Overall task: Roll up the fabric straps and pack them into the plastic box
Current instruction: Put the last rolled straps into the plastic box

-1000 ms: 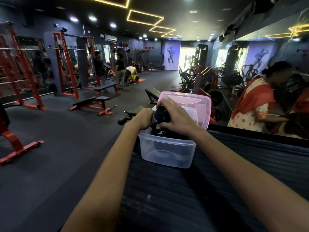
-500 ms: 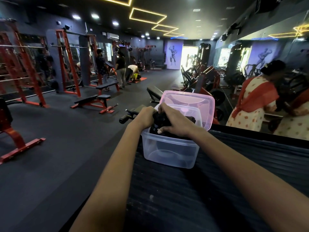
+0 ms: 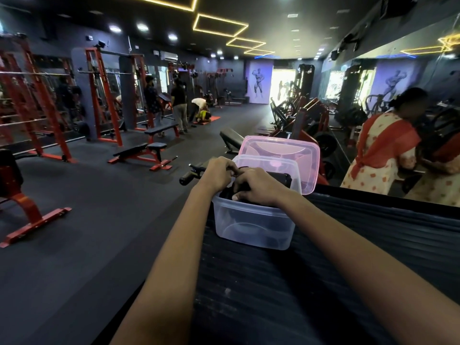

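Observation:
A clear plastic box point(image 3: 251, 227) stands on a dark ribbed surface point(image 3: 273, 295), with its pink lid point(image 3: 281, 155) propped up behind it. Black rolled fabric straps point(image 3: 278, 179) fill the box's top. My left hand point(image 3: 217, 173) is at the box's left rim, fingers curled on the straps. My right hand point(image 3: 258, 186) lies over the straps from the near side, fingers bent round them and pushing them down into the box. Most of the straps are hidden under both hands.
A black handle point(image 3: 190, 175) sticks out left of the box. The ribbed surface drops to the gym floor point(image 3: 87, 220) on the left. Red benches point(image 3: 146, 155) and racks stand beyond. A mirror point(image 3: 398, 120) on the right reflects a person.
The strap roll has gone lower into the box. My two hands came closer together over it, the left hand moving in from the rim.

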A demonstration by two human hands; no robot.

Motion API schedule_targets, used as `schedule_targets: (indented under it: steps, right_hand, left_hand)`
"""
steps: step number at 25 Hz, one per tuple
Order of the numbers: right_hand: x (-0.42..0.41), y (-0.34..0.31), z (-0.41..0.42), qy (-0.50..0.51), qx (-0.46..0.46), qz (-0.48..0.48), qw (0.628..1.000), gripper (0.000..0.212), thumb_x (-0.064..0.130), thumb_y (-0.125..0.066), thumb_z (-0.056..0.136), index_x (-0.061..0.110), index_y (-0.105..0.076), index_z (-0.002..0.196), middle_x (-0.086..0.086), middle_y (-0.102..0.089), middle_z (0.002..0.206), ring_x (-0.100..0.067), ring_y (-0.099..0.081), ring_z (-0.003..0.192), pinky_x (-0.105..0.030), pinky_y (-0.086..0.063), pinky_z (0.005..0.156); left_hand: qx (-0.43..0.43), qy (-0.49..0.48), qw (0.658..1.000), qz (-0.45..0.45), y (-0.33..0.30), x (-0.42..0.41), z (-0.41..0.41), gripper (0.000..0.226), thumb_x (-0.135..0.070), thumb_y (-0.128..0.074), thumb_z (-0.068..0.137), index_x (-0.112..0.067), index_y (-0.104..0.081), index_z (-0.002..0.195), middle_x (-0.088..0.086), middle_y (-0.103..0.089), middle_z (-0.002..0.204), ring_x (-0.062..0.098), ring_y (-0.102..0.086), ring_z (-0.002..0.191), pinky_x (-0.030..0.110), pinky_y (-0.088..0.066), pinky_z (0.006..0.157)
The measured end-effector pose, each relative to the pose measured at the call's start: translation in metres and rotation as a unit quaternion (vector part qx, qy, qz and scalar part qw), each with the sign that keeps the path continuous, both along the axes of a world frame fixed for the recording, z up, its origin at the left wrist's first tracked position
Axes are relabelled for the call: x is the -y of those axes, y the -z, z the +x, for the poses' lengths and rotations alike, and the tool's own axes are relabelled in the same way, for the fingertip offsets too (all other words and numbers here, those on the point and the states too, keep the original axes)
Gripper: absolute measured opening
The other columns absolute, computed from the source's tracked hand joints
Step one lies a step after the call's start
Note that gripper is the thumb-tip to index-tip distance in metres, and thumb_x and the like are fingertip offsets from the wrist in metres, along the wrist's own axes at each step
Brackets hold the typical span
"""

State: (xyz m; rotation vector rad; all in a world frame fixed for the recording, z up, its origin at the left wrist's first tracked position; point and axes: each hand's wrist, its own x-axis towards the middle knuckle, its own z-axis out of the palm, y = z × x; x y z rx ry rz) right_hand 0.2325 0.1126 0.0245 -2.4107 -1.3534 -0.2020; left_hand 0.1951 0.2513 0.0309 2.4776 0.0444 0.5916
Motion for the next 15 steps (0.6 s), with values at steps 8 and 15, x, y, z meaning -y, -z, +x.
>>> schedule_targets:
  steps: [8,15]
  right_hand:
    - [0.008,-0.006,-0.001,0.026,0.000,-0.013,1.000,0.027,0.027,-0.075,0.080,0.001,-0.073,0.088,-0.012,-0.067,0.102,-0.024,-0.059,0.093,-0.033,-0.045,0.081]
    - [0.042,-0.018,0.015,0.043,-0.135,0.168,0.976,0.010,0.011,-0.075,0.080,0.012,-0.075,0.090,-0.004,-0.074,0.089,-0.009,-0.064,0.077,-0.016,-0.049,0.076]
  left_hand:
    - [0.059,-0.015,0.998,-0.029,0.009,0.010,-0.021,0.020,0.000,-0.059,0.084,-0.004,-0.075,0.095,0.012,-0.068,0.101,0.018,-0.060,0.092,0.009,-0.032,0.073]
    - [-0.026,0.003,0.997,0.077,0.009,0.009,-0.013,0.044,0.009,-0.047,0.085,-0.003,-0.060,0.125,0.019,-0.047,0.132,0.033,-0.047,0.123,0.020,-0.032,0.096]
